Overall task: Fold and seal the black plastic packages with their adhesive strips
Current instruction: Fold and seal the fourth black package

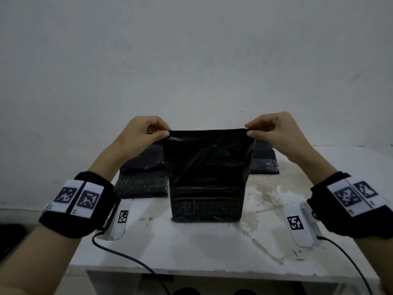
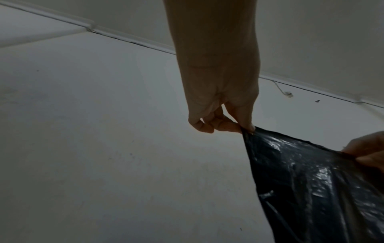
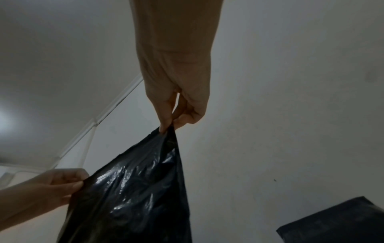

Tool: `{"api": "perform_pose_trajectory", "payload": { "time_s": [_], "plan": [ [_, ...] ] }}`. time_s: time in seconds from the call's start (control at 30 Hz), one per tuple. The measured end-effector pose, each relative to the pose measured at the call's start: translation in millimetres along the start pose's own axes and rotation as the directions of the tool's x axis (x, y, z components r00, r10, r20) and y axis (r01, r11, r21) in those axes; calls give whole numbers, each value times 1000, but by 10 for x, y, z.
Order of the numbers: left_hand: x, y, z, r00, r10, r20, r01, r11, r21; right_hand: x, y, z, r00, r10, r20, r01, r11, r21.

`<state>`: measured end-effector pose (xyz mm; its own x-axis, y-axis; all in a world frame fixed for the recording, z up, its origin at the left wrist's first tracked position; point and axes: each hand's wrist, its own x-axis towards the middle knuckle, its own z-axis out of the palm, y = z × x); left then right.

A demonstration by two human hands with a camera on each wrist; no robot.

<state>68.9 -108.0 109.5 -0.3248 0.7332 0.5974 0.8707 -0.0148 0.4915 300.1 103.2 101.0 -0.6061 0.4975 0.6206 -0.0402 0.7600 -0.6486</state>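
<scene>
Black plastic package hangs from two pinches at its top corners.

Left hand and right hand each nip a corner between thumb and fingertips — top edge stretched level, sideways between them. From each grip the package drops straight down, base on the tabletop; both hands equally near. More packages lie behind.

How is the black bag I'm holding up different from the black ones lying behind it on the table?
The held package stands upright, stretched taut by its top corners between the left hand and right hand; the stacked packages lie flat, untouched. The held package rests only its bottom edge on the table; the stacked ones rest in piles. Both are glossy black plastic.
</scene>
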Motion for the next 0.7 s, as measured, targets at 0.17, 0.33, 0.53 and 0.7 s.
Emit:
{"api": "perform_pose_trajectory", "payload": {
  "time_s": [0.17,0.33,0.53,0.7],
  "plan": [
    [24,-41,70,999,11,-36,-6,993,117,11,5,38,999,-33,-9,32,993,-110],
    [67,-80,89,997,32,-75,-20,988,155,55,14,43,999,20,-50,-24,996,-83],
    [64,-54,88,992,103,-77,-83,970,230,71,-52,-2,999,19,-36,-25,989,-147],
    [66,-26,42,987,80,-140,-56,984,169,58,-74,-59,999,29,24,-27,996,-79]
  ]
}}
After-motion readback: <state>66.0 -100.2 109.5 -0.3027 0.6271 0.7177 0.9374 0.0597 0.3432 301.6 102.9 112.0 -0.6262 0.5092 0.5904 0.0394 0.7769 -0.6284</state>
